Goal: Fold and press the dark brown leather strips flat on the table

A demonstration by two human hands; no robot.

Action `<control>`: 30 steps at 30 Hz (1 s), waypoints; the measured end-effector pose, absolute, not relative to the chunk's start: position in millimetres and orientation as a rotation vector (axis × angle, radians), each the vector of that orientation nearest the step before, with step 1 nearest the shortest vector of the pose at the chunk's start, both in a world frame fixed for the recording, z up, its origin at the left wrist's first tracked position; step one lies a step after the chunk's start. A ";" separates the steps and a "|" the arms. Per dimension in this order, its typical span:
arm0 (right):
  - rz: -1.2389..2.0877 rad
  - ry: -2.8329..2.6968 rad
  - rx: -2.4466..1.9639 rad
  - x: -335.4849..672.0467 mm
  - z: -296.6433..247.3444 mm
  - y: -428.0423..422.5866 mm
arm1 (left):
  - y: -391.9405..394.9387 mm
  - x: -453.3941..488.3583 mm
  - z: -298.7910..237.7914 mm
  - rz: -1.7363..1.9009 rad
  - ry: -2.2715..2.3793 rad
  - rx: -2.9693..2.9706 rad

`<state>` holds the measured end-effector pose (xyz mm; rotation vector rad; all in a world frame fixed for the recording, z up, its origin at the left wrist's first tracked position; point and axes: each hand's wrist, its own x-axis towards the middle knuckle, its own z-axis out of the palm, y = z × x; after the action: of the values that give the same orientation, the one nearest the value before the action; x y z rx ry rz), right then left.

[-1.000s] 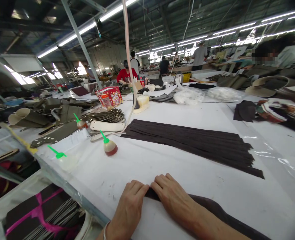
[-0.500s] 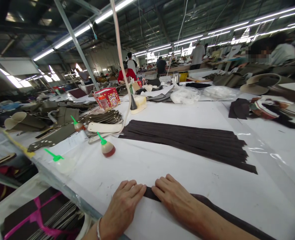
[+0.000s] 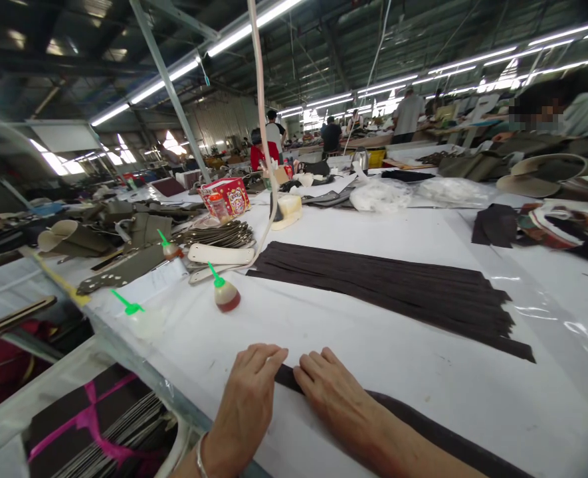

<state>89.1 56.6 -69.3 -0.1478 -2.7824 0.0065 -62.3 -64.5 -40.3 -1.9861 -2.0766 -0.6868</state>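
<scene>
A long dark brown strip, leather-like point(image 3: 423, 425), runs along the near side of the white table from the lower right towards my hands. My right hand point(image 3: 331, 392) presses on it near its left end, fingers bent and close together. Beside it, my left hand point(image 3: 248, 398) is at the strip's left end, its fingers drawn together; the thumb's grip is partly hidden. A short piece of strip shows between the two hands. Beyond them lies a flat row of similar dark strips point(image 3: 383, 289), side by side.
Green-tipped squeeze bottles point(image 3: 227, 297) stand to the left, near stacked straps point(image 3: 218, 234) and white pieces point(image 3: 221, 254). A pale hose point(image 3: 260, 86) hangs down to the table. A red box point(image 3: 231, 194) and plastic bags point(image 3: 381, 194) lie farther back. Below the table edge is a pink-tied bundle point(image 3: 94, 425).
The camera view has shifted, so the table's contents appear farther right. Both hands have moved left along the strip, and my left hand has turned more upright.
</scene>
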 end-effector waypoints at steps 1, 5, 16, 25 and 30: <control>-0.017 -2.763 -0.161 84.9 -72.8 55.4 | -65.2 -58.4 -47.7 -0.697 -2.118 -1.992; -0.053 -2.742 -0.198 72.0 -81.6 52.4 | -68.2 -57.2 -74.3 -0.692 -2.237 -1.917; -0.022 -2.819 -0.110 93.9 -65.6 61.6 | -69.7 -66.1 -64.5 -0.485 -2.212 -2.046; -0.009 -2.875 -0.097 115.3 -61.9 67.4 | -72.5 -68.1 -59.4 -0.313 -2.211 -2.103; 0.064 -2.902 -0.098 129.8 -56.9 71.8 | -71.9 -66.5 -53.9 -0.214 -2.204 -2.129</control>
<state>129.8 71.8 -56.9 -0.0984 -2.9022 0.0640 -66.5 -71.9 -53.9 -2.1294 -2.2045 -0.2140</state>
